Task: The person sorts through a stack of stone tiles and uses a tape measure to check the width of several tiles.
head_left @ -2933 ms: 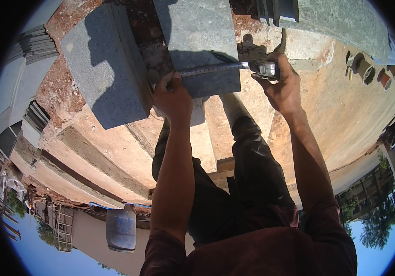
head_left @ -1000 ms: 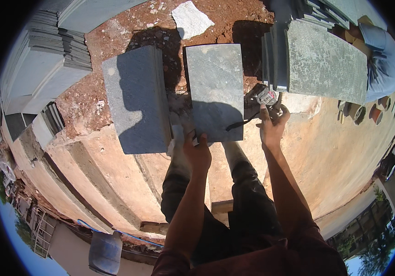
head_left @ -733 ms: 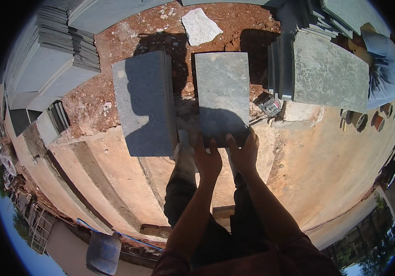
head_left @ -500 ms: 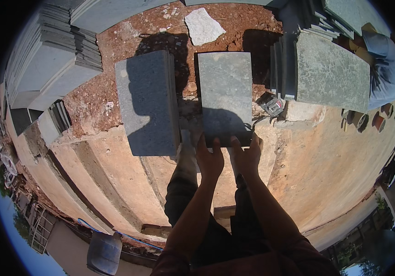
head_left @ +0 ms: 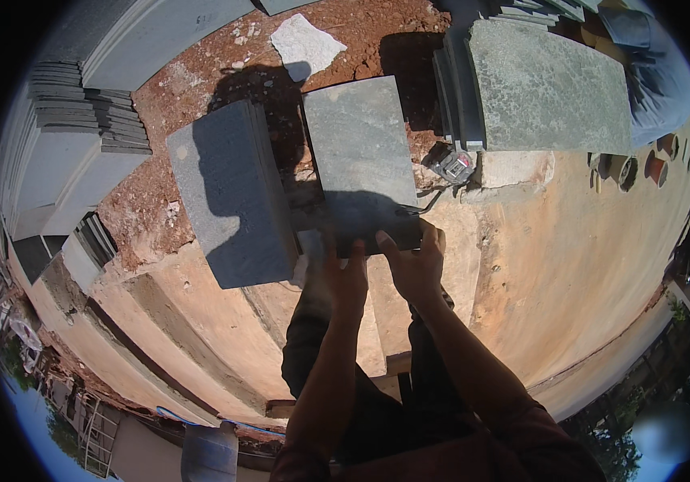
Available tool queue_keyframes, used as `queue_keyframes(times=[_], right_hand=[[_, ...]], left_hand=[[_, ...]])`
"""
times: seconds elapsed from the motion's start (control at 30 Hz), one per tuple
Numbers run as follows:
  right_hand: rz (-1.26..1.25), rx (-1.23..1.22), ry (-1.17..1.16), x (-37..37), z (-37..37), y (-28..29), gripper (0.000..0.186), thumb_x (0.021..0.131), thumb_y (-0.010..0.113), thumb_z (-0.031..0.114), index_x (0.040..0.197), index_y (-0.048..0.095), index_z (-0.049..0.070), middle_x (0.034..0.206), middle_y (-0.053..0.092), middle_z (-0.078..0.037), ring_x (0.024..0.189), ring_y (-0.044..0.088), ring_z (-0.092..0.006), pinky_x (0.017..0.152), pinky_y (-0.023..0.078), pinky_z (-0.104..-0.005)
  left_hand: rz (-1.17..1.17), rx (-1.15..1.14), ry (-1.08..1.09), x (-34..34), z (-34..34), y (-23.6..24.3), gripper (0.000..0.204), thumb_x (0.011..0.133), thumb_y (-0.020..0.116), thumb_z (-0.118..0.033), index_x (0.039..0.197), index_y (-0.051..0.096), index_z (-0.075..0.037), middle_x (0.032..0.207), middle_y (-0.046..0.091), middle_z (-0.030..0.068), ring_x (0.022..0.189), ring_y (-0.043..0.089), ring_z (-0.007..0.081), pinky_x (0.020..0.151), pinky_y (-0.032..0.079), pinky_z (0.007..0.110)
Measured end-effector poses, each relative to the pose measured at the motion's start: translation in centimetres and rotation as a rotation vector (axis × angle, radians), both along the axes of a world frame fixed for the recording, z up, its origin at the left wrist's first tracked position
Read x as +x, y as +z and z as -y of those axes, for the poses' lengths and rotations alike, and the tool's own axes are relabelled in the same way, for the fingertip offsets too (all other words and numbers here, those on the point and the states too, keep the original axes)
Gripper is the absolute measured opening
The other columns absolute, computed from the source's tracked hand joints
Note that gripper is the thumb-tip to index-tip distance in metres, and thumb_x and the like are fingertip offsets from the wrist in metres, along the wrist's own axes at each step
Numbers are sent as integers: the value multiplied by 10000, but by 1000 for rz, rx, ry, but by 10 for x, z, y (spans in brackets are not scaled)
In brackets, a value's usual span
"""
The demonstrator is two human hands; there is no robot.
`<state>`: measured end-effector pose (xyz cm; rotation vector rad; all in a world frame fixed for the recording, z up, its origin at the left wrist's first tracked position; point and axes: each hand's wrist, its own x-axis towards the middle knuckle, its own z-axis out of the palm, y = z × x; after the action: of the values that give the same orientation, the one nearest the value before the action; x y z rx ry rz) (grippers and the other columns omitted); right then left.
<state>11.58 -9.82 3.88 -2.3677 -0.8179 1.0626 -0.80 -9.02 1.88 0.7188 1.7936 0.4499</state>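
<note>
Forearms (head_left: 327, 377) stretched ahead, we hold the grey slab (head_left: 359, 136) by its near edge, left hand (head_left: 345, 277) and right hand (head_left: 417, 273) close together, though the grip's underside looks too dark to judge; it sits between a slab stack (head_left: 192, 189) and the tape measure (head_left: 453, 166).

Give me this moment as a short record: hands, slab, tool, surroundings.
Grip: left hand and right hand both on the near end of a gray stone slab
Tool: tape measure, unheld, right of the slab
Left side: layered stack of gray slabs, partly shaded
Right side: mottled gray-green slab
Beyond: white rock on red soil
Others: co-worker in light blue, upper right, partly hidden
</note>
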Motion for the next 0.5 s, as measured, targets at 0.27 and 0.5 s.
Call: queue_keyframes(times=[0.27,0.5], right_hand=[[-113,21,9,21,-18,41,519,861,769,352,1147,590,-41,999,586,-148,879,603,-231,780,499,-350],[-550,-56,-72,49,-69,2,498,982,599,445,1117,610,-33,904,594,-68,830,510,-144,776,436,-314]], left_hand=[[66,-79,145,-15,-35,26,407,1003,585,-309,1204,591,45,1077,623,91,968,563,153,903,450,322],[74,62,41,-20,-46,14,426,1046,479,-361,1207,594,17,1097,608,74,975,590,185,926,442,335]])
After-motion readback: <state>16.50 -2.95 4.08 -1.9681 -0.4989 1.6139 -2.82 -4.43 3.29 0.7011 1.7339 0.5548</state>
